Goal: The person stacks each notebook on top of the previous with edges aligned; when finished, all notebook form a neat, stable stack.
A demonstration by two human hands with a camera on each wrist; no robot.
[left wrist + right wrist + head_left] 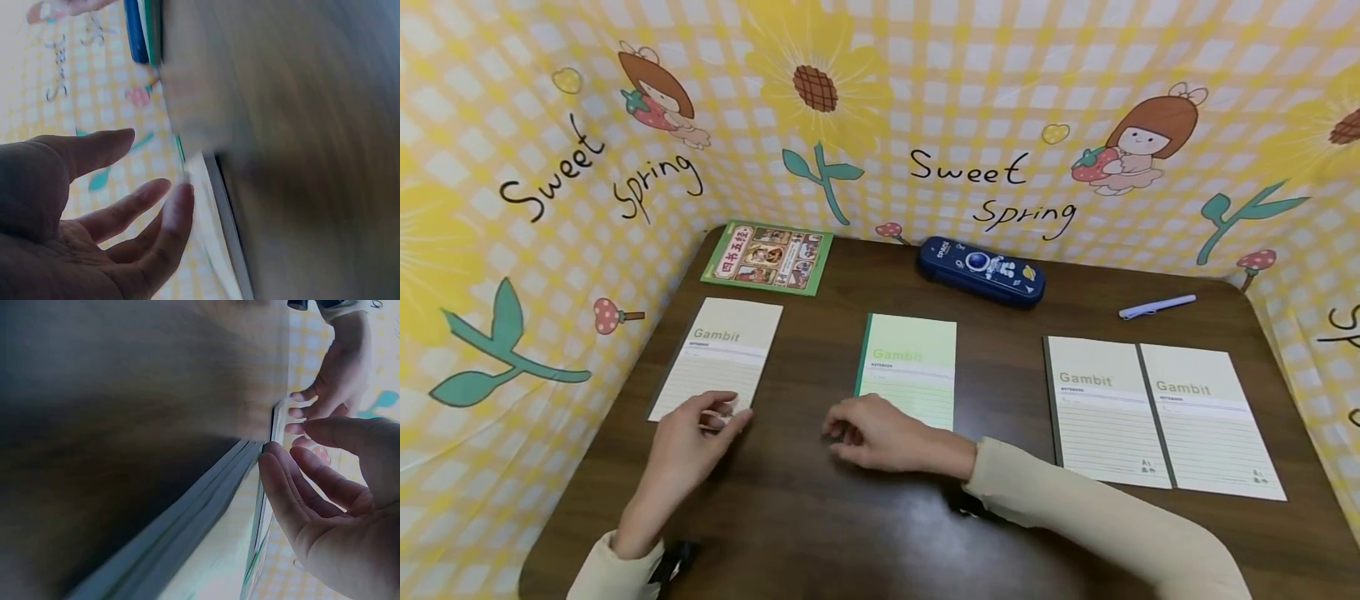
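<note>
My left hand (692,442) hovers at the lower end of a cream Gambit notebook (726,360) on the left. In the left wrist view its thumb (103,150) stands apart from bent fingers (178,219), with nothing between them. Over the lower left corner of a green-tinted Gambit notebook (917,375), at mid-table, is my right hand (883,433). The right wrist view shows loosely bent fingers (284,490) and a separate thumb (337,432), holding nothing. Part of each notebook's lower end is hidden by a hand.
Two more cream notebooks (1105,429) lie side by side on the right of the brown table (805,533). A green-bordered book (767,258) is at the back left, a navy pencil case (981,273) at the back middle, and a lilac pen (1157,307) at the back right.
</note>
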